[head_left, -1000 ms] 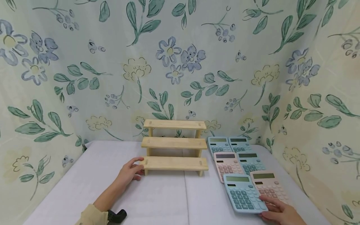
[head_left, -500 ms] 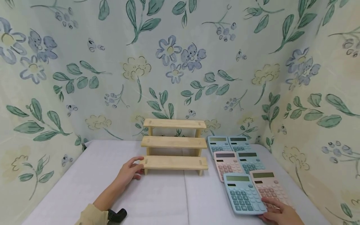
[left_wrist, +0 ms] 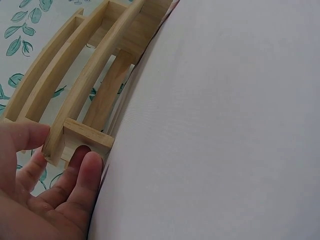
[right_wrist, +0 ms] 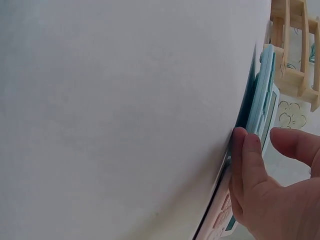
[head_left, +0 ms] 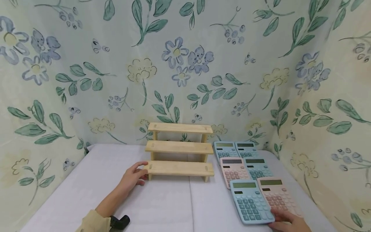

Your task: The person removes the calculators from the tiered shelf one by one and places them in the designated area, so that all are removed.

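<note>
My left hand (head_left: 132, 177) holds the left end of the lowest shelf of a three-tier wooden display stand (head_left: 179, 167). In the left wrist view the shelf end lies between the left hand's (left_wrist: 45, 200) digits, some above it and some beneath. At the front right, my right hand (head_left: 290, 220) pinches the near right corner of a light blue calculator (head_left: 251, 201). The right wrist view has this calculator (right_wrist: 262, 95) edge-on, with the right hand's (right_wrist: 280, 195) straight fingers at its edge and the thumb above. A pink calculator (head_left: 278, 195) lies just right of it.
Behind these lie another pink calculator (head_left: 234, 169) and blue calculators, one in the middle row (head_left: 257, 167) and two at the back, left (head_left: 224, 149) and right (head_left: 246, 149). A white cloth (head_left: 162, 206) covers the table. Floral curtains (head_left: 185, 64) hang behind and at the sides.
The front blue calculator has shifted slightly toward me, its near edge now lower in view. My right hand has moved a little with it. The left hand keeps its place on the stand.
</note>
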### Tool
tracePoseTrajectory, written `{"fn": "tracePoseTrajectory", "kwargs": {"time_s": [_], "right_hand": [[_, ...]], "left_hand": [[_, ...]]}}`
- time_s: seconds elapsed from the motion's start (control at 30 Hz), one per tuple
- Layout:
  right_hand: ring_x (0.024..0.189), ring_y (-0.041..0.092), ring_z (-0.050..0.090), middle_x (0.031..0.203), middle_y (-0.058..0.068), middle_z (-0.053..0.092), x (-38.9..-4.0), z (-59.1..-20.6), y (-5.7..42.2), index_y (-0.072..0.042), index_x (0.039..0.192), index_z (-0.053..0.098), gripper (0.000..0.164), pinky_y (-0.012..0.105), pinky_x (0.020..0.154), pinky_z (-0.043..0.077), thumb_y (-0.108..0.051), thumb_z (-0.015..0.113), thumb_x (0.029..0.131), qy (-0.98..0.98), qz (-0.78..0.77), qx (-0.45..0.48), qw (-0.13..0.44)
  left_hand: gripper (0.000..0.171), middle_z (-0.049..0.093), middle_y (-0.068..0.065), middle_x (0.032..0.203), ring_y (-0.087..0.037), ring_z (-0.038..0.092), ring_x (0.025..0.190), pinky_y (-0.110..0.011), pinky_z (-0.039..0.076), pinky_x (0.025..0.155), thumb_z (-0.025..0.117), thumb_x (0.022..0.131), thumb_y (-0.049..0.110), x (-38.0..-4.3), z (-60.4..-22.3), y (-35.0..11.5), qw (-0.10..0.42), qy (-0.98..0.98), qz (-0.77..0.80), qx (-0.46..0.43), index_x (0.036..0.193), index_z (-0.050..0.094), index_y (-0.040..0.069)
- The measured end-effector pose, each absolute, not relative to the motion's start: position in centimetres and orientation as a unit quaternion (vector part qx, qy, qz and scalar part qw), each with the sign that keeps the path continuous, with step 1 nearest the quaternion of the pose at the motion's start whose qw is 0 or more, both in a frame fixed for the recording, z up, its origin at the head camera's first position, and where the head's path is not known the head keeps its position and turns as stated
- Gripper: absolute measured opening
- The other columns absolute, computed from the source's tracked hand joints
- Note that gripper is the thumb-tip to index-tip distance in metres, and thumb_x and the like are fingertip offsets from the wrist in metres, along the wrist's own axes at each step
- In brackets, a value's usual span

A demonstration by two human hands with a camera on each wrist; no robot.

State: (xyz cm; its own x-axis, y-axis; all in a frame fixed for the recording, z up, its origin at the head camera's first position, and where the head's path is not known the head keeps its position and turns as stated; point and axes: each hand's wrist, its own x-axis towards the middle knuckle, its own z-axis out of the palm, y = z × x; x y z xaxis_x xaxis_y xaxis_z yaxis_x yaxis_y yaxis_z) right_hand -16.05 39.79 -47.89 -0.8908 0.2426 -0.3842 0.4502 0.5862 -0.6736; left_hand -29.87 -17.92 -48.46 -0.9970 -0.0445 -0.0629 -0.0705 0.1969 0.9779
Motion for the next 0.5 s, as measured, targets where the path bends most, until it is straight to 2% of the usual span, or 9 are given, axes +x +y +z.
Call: {"fn": "tracePoseTrajectory", "kwargs": {"time_s": [0.5], "right_hand": [[0.090, 0.022, 0.062, 0.110, 0.019, 0.065, -15.8, -45.9, 38.6, 0.004, 0.142, 0.049, 0.083, 0.040, 0.076, 0.054, -0.037, 0.083, 0.078, 0.882, -0.404, 0.201, 0.131]], "left_hand": [[0.041, 0.071, -0.012, 0.103, -0.021, 0.065, 0.083, -0.032, 0.057, 0.068, 0.060, 0.098, 0.017, -30.0, -48.0, -18.0, 0.006, 0.775, 0.631, -0.038, 0.138, 0.055, 0.011]]}}
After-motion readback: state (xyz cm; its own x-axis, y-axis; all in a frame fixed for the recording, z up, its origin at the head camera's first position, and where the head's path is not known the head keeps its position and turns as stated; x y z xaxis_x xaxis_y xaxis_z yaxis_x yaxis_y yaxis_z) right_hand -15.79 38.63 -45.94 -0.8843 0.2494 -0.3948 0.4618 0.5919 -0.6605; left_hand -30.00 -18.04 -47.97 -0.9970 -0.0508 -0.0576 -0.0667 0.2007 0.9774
